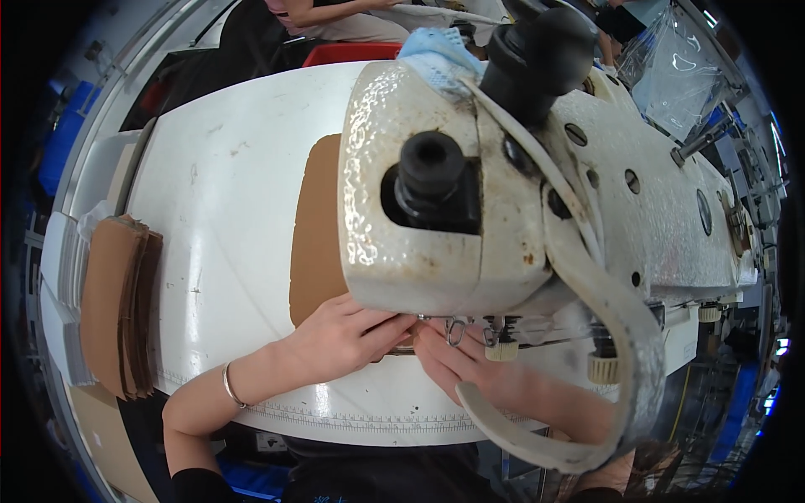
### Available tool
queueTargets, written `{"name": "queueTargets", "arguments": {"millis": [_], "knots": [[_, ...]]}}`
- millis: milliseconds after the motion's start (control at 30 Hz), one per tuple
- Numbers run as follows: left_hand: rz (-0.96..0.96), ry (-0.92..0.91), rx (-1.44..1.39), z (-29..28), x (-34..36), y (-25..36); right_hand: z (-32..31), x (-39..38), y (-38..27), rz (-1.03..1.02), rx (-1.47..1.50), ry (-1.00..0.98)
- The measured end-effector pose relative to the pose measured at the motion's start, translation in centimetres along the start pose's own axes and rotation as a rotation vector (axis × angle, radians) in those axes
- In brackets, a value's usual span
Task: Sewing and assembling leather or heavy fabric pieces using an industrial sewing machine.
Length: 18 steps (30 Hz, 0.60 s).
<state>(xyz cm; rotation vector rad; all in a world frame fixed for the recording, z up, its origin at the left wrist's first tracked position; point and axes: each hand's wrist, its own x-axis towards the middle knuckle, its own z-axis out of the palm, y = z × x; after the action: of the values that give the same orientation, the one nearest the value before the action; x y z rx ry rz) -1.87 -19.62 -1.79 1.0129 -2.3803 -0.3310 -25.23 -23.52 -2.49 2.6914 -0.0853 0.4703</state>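
My left hand (pixel 344 335) reaches under the sewing machine head (pixel 411 260) from the left, bent fingers pinching the edge of a flat brown piece (pixel 317 218). A metal bangle (pixel 231 381) circles that wrist. My right hand (pixel 449 360), seen partly behind the machine's fittings and a pale curved strap (pixel 629 360), has its fingers together on the same piece's edge near the needle area. The machine hides much of the piece and some fingertips. The piece lies on the white table (pixel 210 210).
A stack of brown pieces (pixel 113 306) lies at the left beside white sheets (pixel 59 293). A blue cloth (pixel 436 59) rests atop the machine. Behind are a red bin (pixel 344 54) and another person's arm (pixel 319 12). The machine body fills much of the right side.
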Motion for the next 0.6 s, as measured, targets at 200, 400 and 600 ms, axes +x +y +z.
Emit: {"name": "queueTargets", "arguments": {"millis": [200, 400, 600], "knots": [[-0.024, -0.025, 0.095, -1.3, 0.3, -1.2, 0.4, 0.7, 0.8, 0.221, 0.092, -0.039], [0.097, 0.107, 0.116, -2.2, 2.3, -0.2, -1.2, -0.4, 1.1, 0.126, -0.121, -0.209], [0.052, 0.133, 0.013, -2.0, 2.6, -1.9, -0.3, -0.7, 0.2, 0.188, -0.139, -0.343]]}}
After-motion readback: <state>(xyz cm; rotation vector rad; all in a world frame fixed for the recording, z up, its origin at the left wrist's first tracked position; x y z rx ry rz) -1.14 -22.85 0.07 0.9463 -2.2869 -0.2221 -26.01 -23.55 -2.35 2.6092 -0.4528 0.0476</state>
